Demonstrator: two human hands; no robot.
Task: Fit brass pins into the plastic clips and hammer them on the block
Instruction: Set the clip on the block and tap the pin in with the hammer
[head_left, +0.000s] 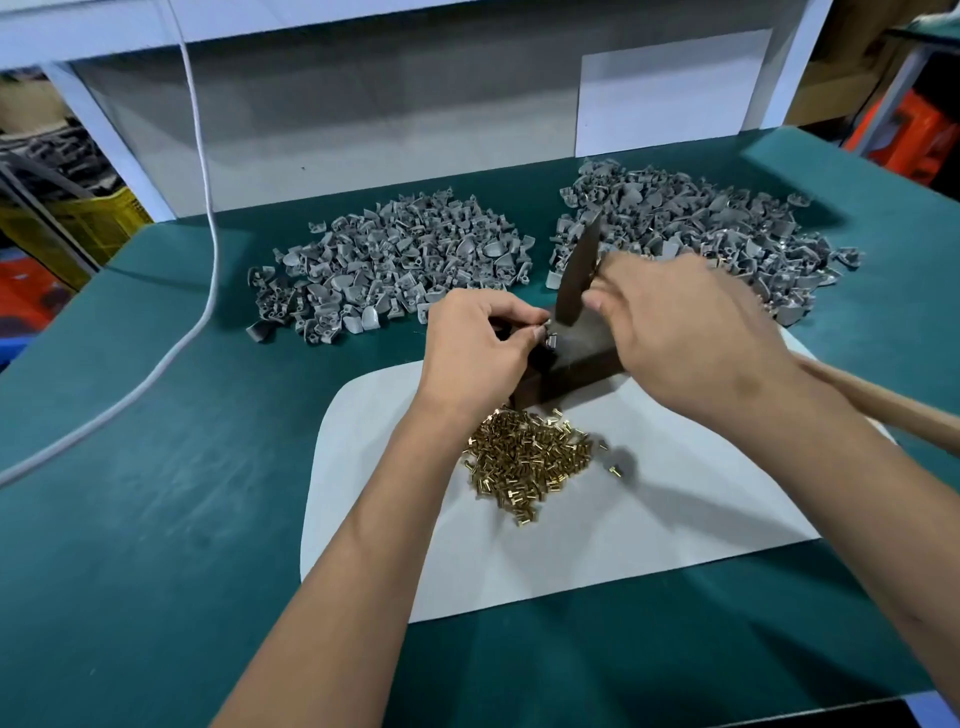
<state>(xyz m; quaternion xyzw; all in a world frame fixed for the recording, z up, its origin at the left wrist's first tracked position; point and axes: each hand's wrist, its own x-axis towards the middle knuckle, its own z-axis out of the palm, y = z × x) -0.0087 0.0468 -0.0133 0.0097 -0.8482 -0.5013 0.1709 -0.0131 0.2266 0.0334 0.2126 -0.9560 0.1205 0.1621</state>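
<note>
My left hand (478, 348) pinches a small grey plastic clip (549, 339) on top of the dark block (582, 358). My right hand (691, 332) grips a hammer whose dark metal head (579, 275) is blurred just above the clip; its wooden handle (883, 405) runs off to the right. A heap of brass pins (524, 457) lies on the white sheet in front of the block. Whether a pin sits in the held clip is hidden by my fingers.
Two big heaps of grey clips lie behind the block, one at the left (395, 260) and one at the right (701, 244). A white sheet (675, 519) covers the green mat (156, 467). A white cable (208, 249) crosses the left side.
</note>
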